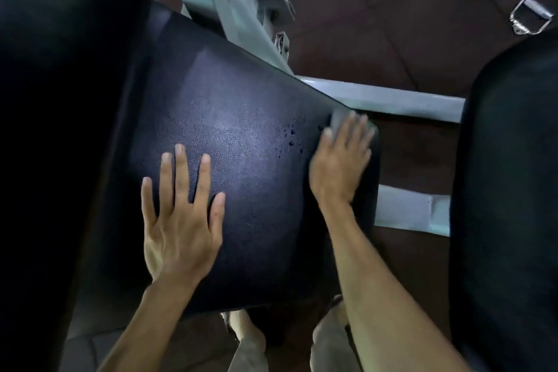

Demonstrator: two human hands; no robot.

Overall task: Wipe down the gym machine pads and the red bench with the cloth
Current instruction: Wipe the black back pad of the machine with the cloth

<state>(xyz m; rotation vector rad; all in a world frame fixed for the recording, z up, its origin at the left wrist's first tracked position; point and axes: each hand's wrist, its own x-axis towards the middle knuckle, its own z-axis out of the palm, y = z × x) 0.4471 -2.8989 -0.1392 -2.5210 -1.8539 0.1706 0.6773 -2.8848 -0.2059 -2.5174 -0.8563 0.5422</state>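
Observation:
A dark, textured machine pad (241, 118) fills the middle of the head view, with a few water droplets (291, 142) near its right side. My left hand (181, 220) lies flat on the pad's lower left, fingers spread, holding nothing. My right hand (341, 160) presses a pale grey cloth (339, 119) onto the pad's right edge; the hand is motion-blurred and covers most of the cloth. The red bench is not in view.
A tall black pad (60, 100) stands at the left and another black pad (510, 190) at the right. The machine's white metal frame (392, 96) runs behind and under the middle pad. A metal handle attachment (530, 16) lies on the dark floor. My feet (250, 338) show below.

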